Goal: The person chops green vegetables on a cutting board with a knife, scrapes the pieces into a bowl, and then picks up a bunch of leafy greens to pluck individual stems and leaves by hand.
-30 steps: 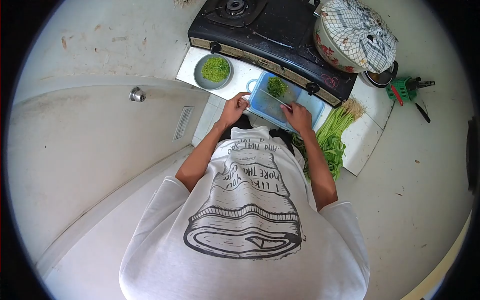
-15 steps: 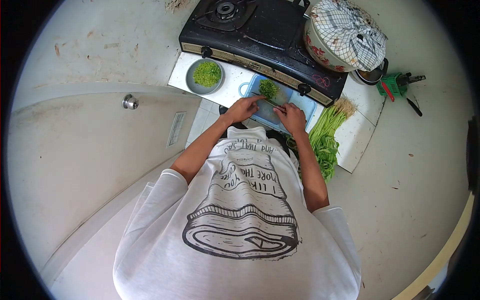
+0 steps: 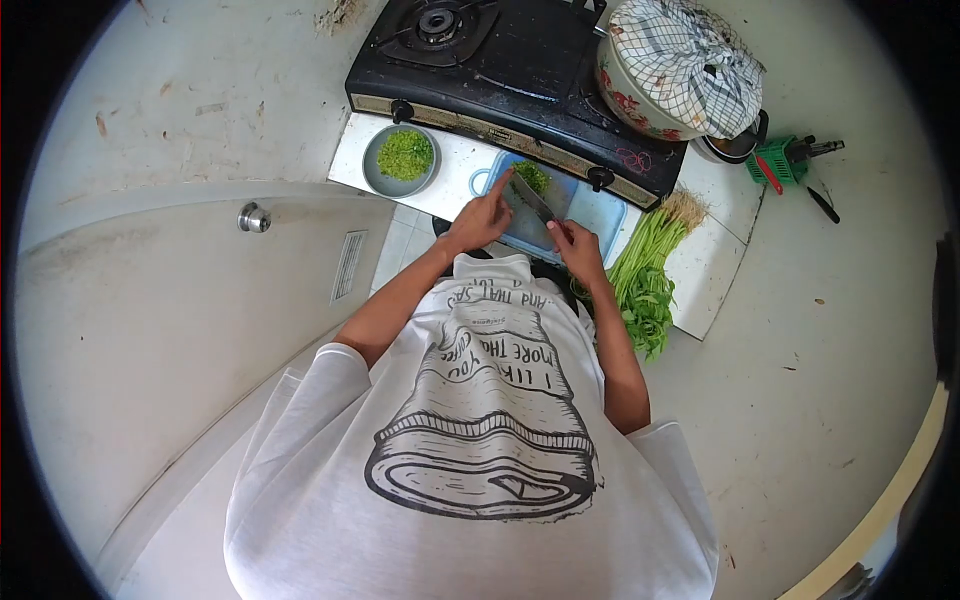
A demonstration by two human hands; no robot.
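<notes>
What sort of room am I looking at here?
Probably a home kitchen: there's a black stove, a blue board with chopped greens, and a knife in the right hand.

Black stove (image 3: 515,85): burner (image 3: 437,25) exposed at left. Floral pot (image 3: 632,98): on stove's right end, checked cloth (image 3: 685,65) over top. Green basket (image 3: 779,158): right of pot, holds dark implements (image 3: 812,150), type unclear. Metal knob (image 3: 254,217): on pale panel (image 3: 180,300), left.
</notes>
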